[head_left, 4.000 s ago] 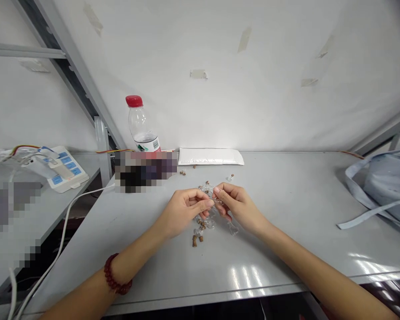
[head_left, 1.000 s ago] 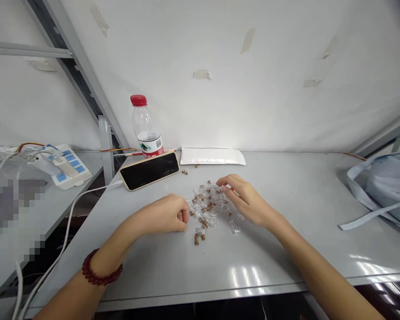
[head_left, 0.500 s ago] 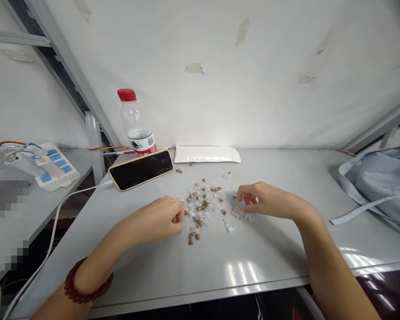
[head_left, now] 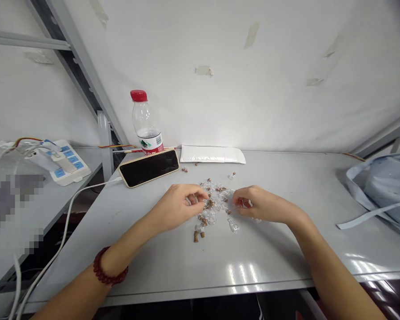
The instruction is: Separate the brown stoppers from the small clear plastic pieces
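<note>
A loose pile of tiny clear bottles (head_left: pixel 212 218) and small brown corks (head_left: pixel 204 220) lies in the middle of the grey table (head_left: pixel 270 258). Over the pile's left side is my left hand (head_left: pixel 182 205), its fingers curved with a gap between thumb and forefinger, and I see nothing held there. My right hand (head_left: pixel 258 203) hovers at the pile's right edge. Its fingers are bent and apart from the thumb, with no held thing visible. One clear bottle (head_left: pixel 233 225) lies just in front, between the hands. Parts of the pile are hidden behind my fingers.
A phone (head_left: pixel 150 168) on a white cable leans by a red-capped water bottle (head_left: pixel 147 126). A white padded packet (head_left: pixel 213 154) lies against the wall. At right is a light-blue bag (head_left: pixel 390 186) with its strap; at left, a power strip (head_left: pixel 70 164).
My left hand has moved right over the pile and its fingers have opened from a closed shape. My right hand has shifted slightly left, towards the pile. The view has turned a little left.
</note>
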The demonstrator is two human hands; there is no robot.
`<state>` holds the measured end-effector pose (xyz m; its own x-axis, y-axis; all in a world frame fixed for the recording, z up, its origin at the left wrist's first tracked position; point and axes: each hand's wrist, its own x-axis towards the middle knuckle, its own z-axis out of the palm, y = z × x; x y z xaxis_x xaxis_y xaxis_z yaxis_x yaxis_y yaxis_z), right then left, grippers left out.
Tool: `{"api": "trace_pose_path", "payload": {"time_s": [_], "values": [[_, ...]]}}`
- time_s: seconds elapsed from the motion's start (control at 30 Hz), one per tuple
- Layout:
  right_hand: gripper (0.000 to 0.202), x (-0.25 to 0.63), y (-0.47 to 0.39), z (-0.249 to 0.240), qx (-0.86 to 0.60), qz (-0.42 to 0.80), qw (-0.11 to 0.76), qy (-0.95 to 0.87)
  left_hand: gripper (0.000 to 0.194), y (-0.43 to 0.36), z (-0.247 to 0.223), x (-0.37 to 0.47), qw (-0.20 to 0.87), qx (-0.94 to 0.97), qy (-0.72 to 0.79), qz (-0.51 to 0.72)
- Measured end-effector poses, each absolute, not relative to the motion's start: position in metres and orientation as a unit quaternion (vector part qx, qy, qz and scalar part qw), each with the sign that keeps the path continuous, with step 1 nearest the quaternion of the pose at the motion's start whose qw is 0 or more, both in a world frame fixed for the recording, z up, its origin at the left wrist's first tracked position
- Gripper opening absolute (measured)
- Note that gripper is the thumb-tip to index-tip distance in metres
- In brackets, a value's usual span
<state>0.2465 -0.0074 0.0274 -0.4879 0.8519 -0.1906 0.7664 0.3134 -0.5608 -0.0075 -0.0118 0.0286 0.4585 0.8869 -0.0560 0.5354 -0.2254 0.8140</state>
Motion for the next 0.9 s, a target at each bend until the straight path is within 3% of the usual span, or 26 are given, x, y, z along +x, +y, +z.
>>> {"api": "trace_pose_path", "payload": {"time_s": [0.23, 0.43, 0.63, 0.9], "values": [[0.017, 0.221, -0.018, 0.032, -0.446, 0.429, 0.225, -0.753, 0.014, -0.022, 0.019, 0.009, 0.471, 0.672, 0.413, 0.395], [0.015, 0.195, -0.031, 0.024, -0.412, 0.503, 0.309, -0.694, 0.009, -0.026, 0.013, 0.012, 0.458, 0.672, 0.364, 0.453], [0.018, 0.19, -0.031, 0.02, -0.387, 0.568, 0.352, -0.636, 0.008, -0.025, 0.011, 0.009, 0.395, 0.714, 0.345, 0.464], [0.021, 0.194, -0.03, 0.017, -0.407, 0.585, 0.366, -0.599, 0.027, -0.025, 0.013, 0.005, 0.22, 0.838, 0.308, 0.392]]}}
